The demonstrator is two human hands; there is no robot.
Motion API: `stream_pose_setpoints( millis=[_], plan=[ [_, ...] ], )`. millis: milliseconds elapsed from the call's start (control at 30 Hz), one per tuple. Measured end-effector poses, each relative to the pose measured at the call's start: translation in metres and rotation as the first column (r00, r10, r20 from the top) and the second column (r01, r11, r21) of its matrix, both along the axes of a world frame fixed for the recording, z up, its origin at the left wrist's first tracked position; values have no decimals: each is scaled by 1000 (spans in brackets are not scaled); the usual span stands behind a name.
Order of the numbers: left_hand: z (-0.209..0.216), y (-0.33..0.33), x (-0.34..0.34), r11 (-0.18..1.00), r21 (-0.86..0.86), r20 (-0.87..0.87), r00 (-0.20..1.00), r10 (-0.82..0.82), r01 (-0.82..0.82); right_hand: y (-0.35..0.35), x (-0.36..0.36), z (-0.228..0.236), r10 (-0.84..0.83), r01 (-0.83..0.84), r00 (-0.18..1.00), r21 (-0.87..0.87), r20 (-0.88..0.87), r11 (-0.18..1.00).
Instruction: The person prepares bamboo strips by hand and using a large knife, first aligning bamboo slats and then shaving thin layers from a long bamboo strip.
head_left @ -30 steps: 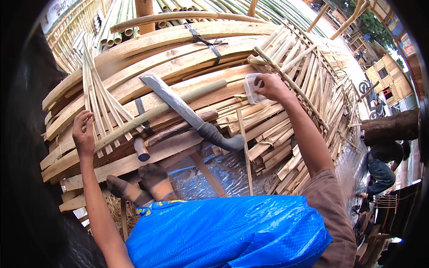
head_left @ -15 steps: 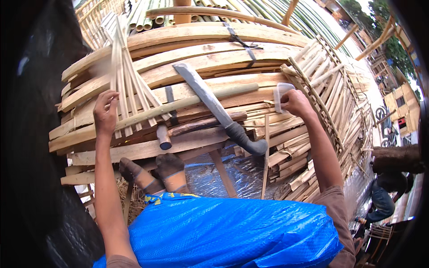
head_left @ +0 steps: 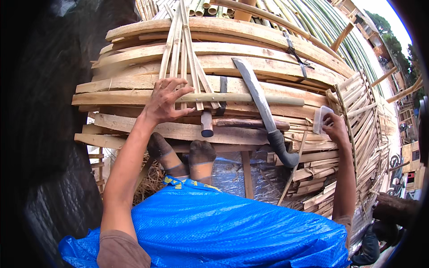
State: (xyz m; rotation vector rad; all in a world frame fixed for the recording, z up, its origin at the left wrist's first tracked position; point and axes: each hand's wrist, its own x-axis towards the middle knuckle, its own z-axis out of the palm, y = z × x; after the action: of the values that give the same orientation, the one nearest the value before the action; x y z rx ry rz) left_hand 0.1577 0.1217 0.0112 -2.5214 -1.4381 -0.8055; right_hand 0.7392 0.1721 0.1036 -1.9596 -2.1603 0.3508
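Observation:
My left hand [head_left: 167, 100] lies with fingers spread over the left part of a long bamboo strip [head_left: 257, 99]. The strip crosses several thin pale slats [head_left: 178, 44], fanned out under it. Further right, my right hand [head_left: 335, 128] is at a small clear plastic container [head_left: 319, 119], its fingers bent in at the rim. What the fingertips pinch, if anything, is hidden. Between the hands lies a machete [head_left: 258, 96] with a dark handle, its blade across the strip. A hammer [head_left: 207, 124] with a wooden handle rests just below the strip.
Thick sawn planks [head_left: 134, 97] form the work surface, with black strapping [head_left: 295, 53] around some. Split bamboo bundles [head_left: 317, 167] and a slatted panel [head_left: 366, 116] are at the right. Blue sheeting [head_left: 201, 228] covers my lap; my feet [head_left: 202, 154] are against the planks. Bamboo poles [head_left: 295, 18] lie beyond.
My left hand has come from beside the slats onto the strip, and its fingers have spread. My right hand stays at the container. The whole view has shifted and turned.

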Motion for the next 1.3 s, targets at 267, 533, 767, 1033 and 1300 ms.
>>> stream_pose_setpoints(
  millis=[267, 533, 767, 1033, 1300],
  plan=[
    [0, 2, 13, 999, -20, -101, 995, 24, -26, -21, -53, 19, 183, -129, 958, 238, -222, 963],
    [17, 4, 14, 989, -143, -109, 993, -50, 34, -69, -99, -27, 80, -17, 767, 105, -637, 994],
    [12, 0, 18, 987, -124, -171, 982, 77, -99, -125, -131, -66, -88, 92, 403, -55, -911, 994],
    [10, 9, 67, 968, -69, -105, 966, 236, -243, -125, -123, -56, -165, 68, 226, -154, -960, 986],
    [4, 5, 70, 963, -17, -62, 961, 268, -270, -99, -91, -42, -78, 218, 407, 14, -910, 976]
  ],
)
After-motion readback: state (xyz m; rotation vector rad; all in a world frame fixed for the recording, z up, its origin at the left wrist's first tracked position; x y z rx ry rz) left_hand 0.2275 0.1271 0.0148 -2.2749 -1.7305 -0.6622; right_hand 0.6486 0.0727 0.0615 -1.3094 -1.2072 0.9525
